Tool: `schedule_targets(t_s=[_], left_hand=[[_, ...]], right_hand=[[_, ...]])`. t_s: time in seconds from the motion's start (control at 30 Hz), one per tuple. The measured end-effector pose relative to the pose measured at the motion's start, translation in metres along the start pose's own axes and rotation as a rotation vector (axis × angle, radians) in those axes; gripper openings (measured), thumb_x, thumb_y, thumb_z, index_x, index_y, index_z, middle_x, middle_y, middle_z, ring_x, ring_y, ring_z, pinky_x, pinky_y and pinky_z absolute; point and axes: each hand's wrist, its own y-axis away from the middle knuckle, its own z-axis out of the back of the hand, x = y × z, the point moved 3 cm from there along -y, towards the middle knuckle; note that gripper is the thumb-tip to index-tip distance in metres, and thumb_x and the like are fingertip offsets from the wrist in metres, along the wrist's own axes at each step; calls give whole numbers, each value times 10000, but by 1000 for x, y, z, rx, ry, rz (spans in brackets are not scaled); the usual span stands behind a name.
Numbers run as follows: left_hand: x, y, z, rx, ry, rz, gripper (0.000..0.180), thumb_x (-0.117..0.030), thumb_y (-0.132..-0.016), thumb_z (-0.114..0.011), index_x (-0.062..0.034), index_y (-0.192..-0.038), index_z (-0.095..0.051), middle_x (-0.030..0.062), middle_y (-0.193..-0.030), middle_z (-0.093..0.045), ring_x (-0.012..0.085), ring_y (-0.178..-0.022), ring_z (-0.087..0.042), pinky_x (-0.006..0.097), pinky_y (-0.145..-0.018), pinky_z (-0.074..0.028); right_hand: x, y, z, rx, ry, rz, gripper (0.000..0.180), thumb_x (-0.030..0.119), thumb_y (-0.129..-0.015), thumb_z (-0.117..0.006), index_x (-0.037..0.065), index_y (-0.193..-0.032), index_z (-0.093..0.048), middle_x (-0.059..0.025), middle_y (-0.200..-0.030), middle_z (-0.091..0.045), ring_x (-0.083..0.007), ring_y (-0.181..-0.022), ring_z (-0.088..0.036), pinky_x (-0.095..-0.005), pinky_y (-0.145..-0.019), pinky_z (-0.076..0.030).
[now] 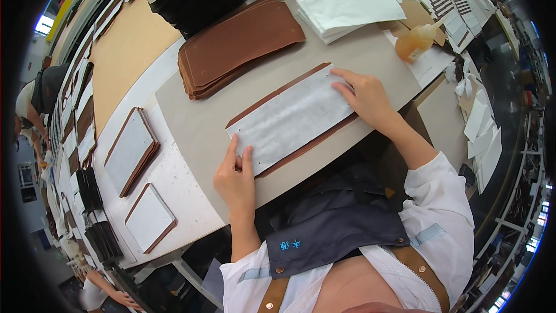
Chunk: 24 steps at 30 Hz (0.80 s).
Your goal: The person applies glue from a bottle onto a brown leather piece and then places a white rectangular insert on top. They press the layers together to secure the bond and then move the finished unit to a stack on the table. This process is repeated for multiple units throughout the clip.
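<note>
A white rectangular sheet lies on top of a brown leather-like panel, whose brown edges show along both long sides. With thumb and index finger, my left hand holds the sheet at its left end. My right hand pinches the opposite end near the far right corner. Small dark holes mark the sheet near its corners. Just beyond is a stack of brown panels. Whether my fingers also grip the brown panel beneath cannot be made out.
Black pieces stand piled behind the brown stack. White sheets lie at the back, left of a glue bottle with amber liquid. White-topped brown panels form a stack at left, with another panel nearer. Other people work at far left.
</note>
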Motion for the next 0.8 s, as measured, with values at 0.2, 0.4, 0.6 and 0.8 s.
schedule_targets(t_s=[0.2, 0.4, 0.6, 0.8], left_hand=[[0, 1, 1, -5, 0, -1, 381, -179, -896, -769, -64, -1255, -722, 38, -552, -446, 135, -496, -411, 302, -513, -367], [1, 0, 0, -5, -2, -3, 378, -172, -895, -768, -62, -1254, -724, 36, -549, -455, 133, -495, -416, 302, -514, -368], [2, 2, -1, 8, 34, 21, 384, -147, -918, -750, -70, -1290, -704, -26, -585, -367, 75, -550, -350, 269, -521, -306], [0, 1, 1, 10, -21, -9, 385, -152, -907, -756, -80, -1283, -710, 0, -571, -405, 107, -531, -378, 289, -523, -336]], right_hand=[[2, -1, 2, 5, 16, 13, 282, 173, -936, -684, 15, -1169, -694, -205, -950, -730, -373, -818, -698, -431, -748, -549], [3, 0, 2, 17, 19, 3, 285, 172, -936, -683, 9, -1170, -691, -214, -947, -726, -381, -821, -695, -435, -753, -547], [2, 0, 1, 12, 24, 19, 286, 173, -937, -682, 7, -1170, -687, -213, -952, -726, -383, -825, -693, -439, -755, -545], [-1, 1, 0, -15, 49, 69, 282, 186, -921, -700, 31, -1157, -693, -195, -967, -726, -370, -832, -692, -426, -744, -545]])
